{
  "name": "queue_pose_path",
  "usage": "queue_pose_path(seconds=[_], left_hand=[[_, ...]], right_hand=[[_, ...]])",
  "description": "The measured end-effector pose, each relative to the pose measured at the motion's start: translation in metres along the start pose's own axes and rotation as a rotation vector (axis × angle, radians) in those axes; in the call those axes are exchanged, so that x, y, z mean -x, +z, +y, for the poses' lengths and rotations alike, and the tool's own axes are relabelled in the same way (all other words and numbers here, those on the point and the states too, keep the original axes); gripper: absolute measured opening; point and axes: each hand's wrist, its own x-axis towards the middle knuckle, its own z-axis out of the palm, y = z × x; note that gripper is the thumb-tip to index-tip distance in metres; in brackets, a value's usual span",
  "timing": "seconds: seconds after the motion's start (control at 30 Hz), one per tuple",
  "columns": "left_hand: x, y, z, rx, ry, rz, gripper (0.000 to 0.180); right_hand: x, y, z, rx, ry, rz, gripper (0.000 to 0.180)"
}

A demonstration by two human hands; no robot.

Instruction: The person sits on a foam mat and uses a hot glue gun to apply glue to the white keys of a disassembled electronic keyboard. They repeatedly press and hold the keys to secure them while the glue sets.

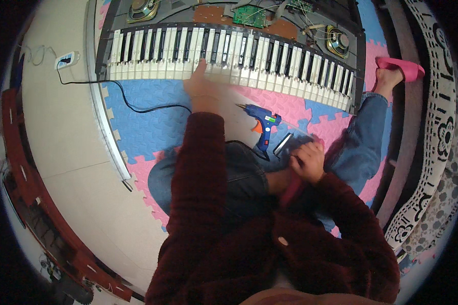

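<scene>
My left hand (203,86) reaches over the front edge of a piano keyboard (239,57). One finger stretches onto the keys; the rest of the hand is smeared by motion, and no held thing shows. My right hand (309,160) rests low by my folded leg and pink slipper (292,190), its fingers loosely bent and apart, with nothing plainly held. Between the hands, a blue glue gun (263,122) with an orange trigger lies on its side. A clear glue stick (296,128) pokes from its back toward my right hand. Beside its handle is a small dark-and-white flat piece (283,144).
The opened keyboard case (359,66) exposes a green circuit board (250,16) and two speakers (337,41). A black cord (137,109) runs from a white power socket (66,60) under my left arm. Pink and blue foam mats (152,127) cover the floor. My outstretched leg (364,137) is at right.
</scene>
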Motion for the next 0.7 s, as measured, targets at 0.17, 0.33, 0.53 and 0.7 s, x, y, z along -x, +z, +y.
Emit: queue_pose_path(seconds=[0.17, 0.33, 0.53, 0.7], left_hand=[[0.01, 0.005, 0.002, -0.077, 0.105, -0.061, 0.053], [0.016, 0.013, 0.008, 0.09, 0.002, 0.004, 0.053], [0.017, 0.018, 0.012, -0.034, -0.023, 0.106, 0.054], [0.023, 0.017, 0.012, 0.008, -0.017, 0.077, 0.052]], right_hand=[[0.0, 0.0, 0.0, -0.005, 0.005, 0.009, 0.015], [0.001, -0.001, 0.001, 0.007, 0.003, -0.013, 0.015], [0.001, 0.001, 0.001, -0.008, -0.012, 0.013, 0.014], [0.003, 0.0, 0.003, -0.001, -0.01, -0.002, 0.014]])
